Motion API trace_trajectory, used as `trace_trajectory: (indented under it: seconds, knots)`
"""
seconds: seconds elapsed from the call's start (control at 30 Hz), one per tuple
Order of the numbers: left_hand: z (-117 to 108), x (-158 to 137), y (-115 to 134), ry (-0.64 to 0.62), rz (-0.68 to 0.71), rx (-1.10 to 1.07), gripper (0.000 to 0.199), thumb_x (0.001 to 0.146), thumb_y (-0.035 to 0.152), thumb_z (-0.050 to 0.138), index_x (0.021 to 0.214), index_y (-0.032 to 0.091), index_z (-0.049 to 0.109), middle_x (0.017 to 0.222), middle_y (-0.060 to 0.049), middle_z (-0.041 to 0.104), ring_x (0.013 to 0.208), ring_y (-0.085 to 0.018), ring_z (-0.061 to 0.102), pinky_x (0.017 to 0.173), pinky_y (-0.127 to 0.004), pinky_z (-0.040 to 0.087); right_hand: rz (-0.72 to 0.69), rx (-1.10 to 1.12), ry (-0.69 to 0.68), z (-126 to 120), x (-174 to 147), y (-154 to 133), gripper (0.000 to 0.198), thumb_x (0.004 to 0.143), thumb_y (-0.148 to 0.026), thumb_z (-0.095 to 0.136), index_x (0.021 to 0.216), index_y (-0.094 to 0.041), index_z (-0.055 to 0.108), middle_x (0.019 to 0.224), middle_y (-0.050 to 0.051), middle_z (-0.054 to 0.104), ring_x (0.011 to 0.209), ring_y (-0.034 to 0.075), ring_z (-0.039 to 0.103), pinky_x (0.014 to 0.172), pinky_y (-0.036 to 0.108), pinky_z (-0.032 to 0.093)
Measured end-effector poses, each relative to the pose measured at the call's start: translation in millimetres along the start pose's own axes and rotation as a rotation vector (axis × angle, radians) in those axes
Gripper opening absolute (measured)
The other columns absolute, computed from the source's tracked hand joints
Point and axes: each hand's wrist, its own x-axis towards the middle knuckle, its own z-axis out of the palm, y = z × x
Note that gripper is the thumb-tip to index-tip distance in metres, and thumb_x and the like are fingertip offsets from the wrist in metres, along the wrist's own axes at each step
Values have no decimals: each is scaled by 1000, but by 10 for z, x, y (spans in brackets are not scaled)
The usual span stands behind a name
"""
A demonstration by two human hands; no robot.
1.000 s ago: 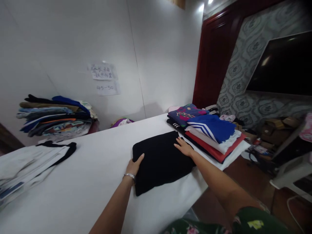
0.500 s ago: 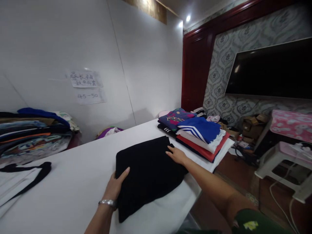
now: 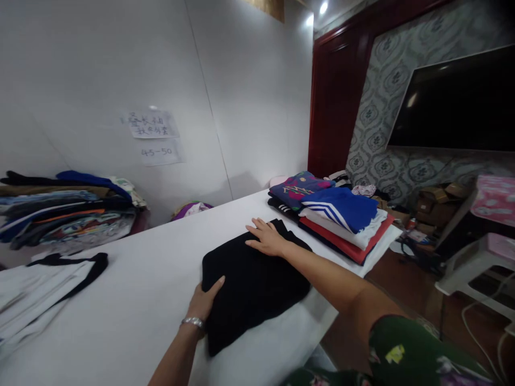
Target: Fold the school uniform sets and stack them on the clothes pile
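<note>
The right hand (image 3: 269, 239) lies flat, fingers spread, atop a folded black garment (image 3: 251, 292) on the white table (image 3: 148, 300). The left hand (image 3: 203, 302) has its thumb over the garment's left edge; its fingers are hidden, so I cannot tell whether it grips. Beyond the right hand sits a stack of folded clothes (image 3: 344, 208).

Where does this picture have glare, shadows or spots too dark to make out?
In the head view: glare at the ceiling lamp and a bright reflection on the dark television; a soft shadow low on the pale wall; the black garment so dark that its folds barely show; handwriting on the upper paper slightly soft.
</note>
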Motion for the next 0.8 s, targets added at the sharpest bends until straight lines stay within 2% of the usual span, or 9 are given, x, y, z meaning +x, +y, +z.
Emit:
trace_trajectory:
  seconds: [0.17, 0.27, 0.33, 0.4, 0.47, 0.53, 0.6, 0.7, 0.8]
  knots:
    - [44, -12, -7, 29, -2, 64, 54, 73, 45, 70, 115, 13, 57, 109, -13, 69, 97, -26, 67, 88, -38, 53, 157, -12, -225, 293, 153, 275, 69, 91, -64, 26, 143, -21, 39, 151, 11, 33, 142, 26, 23, 114, 48, 11]
    - [16, 1, 8, 8, 23, 149, 59, 74, 50, 66, 119, 13, 56, 113, -14, 67, 101, -27, 65, 93, -39, 51, 178, -4, -239, 392, 141, 423, 73, 90, -66, 23, 143, -18, 38, 151, 11, 34, 141, 27, 24, 114, 47, 11]
    - [-23, 2, 82, 34, 74, 300, 70, 73, 55, 64, 127, 12, 51, 123, -17, 61, 111, -31, 60, 98, -43, 47, 177, -4, -239, 412, 141, 455, 74, 89, -67, 22, 143, -19, 38, 151, 11, 34, 141, 26, 24, 114, 46, 11]
    - [-33, -5, 214, 130, 230, 506, 77, 74, 55, 63, 135, 12, 43, 138, -19, 49, 126, -33, 48, 106, -45, 38, 173, -6, -236, 416, 150, 460, 73, 89, -67, 22, 142, -19, 39, 150, 11, 35, 141, 26, 25, 114, 46, 11]
    - [24, -6, 364, 215, 448, 682, 73, 78, 51, 59, 138, 13, 41, 149, -18, 35, 137, -31, 32, 112, -44, 28, 171, -9, -234, 418, 159, 463, 72, 90, -67, 23, 142, -20, 40, 149, 11, 36, 140, 25, 26, 114, 45, 12]
    - [146, 20, 465, 222, 609, 808, 66, 83, 50, 53, 137, 14, 43, 153, -15, 27, 142, -30, 21, 115, -46, 20, 176, -11, -233, 426, 161, 473, 72, 89, -67, 23, 142, -20, 40, 150, 10, 36, 140, 25, 27, 114, 44, 13]
    - [286, 83, 473, 150, 593, 897, 66, 85, 54, 48, 137, 14, 43, 153, -15, 27, 142, -31, 19, 115, -49, 16, 181, -10, -231, 438, 151, 486, 72, 90, -67, 24, 142, -20, 40, 150, 10, 36, 140, 25, 27, 114, 43, 13]
    - [413, 209, 347, -14, 418, 901, 71, 86, 59, 40, 140, 12, 40, 150, -16, 32, 141, -30, 24, 114, -49, 19, 177, -2, -227, 461, 128, 502, 72, 90, -65, 24, 143, -19, 39, 150, 10, 35, 141, 25, 25, 114, 43, 11]
    - [417, 282, 237, -49, 374, 847, 74, 86, 62, 39, 140, 12, 40, 149, -16, 34, 140, -28, 26, 114, -44, 20, 185, 13, -224, 472, 121, 522, 70, 91, -65, 25, 143, -19, 38, 150, 9, 35, 141, 25, 24, 115, 43, 10]
